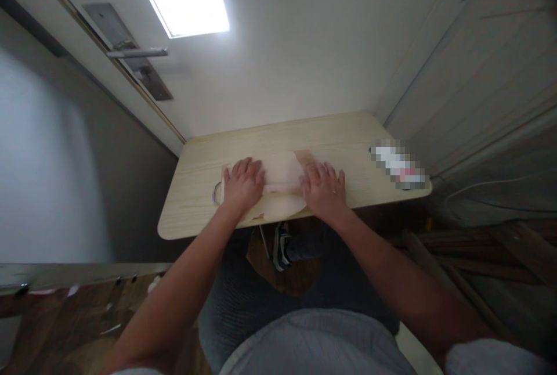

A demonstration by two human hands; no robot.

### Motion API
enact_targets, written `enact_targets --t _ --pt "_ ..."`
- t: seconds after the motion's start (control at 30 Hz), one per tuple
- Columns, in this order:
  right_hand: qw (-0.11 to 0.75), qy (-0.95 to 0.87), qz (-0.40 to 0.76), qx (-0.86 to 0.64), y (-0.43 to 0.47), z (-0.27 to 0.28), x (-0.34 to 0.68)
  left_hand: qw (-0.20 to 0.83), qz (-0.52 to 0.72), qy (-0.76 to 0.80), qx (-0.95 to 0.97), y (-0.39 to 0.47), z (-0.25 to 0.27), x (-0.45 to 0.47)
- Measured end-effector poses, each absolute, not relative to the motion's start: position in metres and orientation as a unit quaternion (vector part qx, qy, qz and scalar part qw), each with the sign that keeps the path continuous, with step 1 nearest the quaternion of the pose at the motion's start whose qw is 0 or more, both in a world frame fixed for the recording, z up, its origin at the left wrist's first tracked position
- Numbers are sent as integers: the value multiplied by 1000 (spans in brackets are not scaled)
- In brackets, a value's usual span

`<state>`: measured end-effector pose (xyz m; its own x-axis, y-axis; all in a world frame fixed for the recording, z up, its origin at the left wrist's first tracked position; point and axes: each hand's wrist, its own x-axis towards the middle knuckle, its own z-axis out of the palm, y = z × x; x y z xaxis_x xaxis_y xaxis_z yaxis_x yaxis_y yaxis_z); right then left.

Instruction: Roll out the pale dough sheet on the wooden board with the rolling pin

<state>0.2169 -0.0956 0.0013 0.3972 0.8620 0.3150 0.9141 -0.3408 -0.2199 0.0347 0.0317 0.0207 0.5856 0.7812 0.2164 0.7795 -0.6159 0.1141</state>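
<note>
A thin, pale sheet that looks like rolled dough (281,163) lies on a wooden board (310,157) with a metal ring handle (216,193) at its left end. Across the sheet runs a light bar, apparently a rolling pin (282,187), its ends hidden beneath my hands. My left hand (244,183) rests palm down over the left end, fingers stretched forward and apart. Over the right end lies my right hand (324,189), also palm down with spread fingers and a ring on one. Neither hand's fingers visibly wrap around the bar.
The board sits on a small wood-grain table (191,189) against a white door with a metal handle (139,53). A blurred-out white object (398,165) lies at the table's right end. My legs and a shoe (282,247) are below the front edge.
</note>
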Motion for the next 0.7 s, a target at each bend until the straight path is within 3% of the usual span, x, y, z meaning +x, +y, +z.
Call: enact_targets --t 0.17,0.47,0.7 --pt "200 -553 -72 -806 -140 -7 195 -8 146 443 885 0 15 18" --pt "327 -574 -97 -744 -183 -23 166 21 162 424 891 -17 10 -2" --pt "300 -569 -137 -754 -183 -33 161 19 178 427 887 -21 6 -4"
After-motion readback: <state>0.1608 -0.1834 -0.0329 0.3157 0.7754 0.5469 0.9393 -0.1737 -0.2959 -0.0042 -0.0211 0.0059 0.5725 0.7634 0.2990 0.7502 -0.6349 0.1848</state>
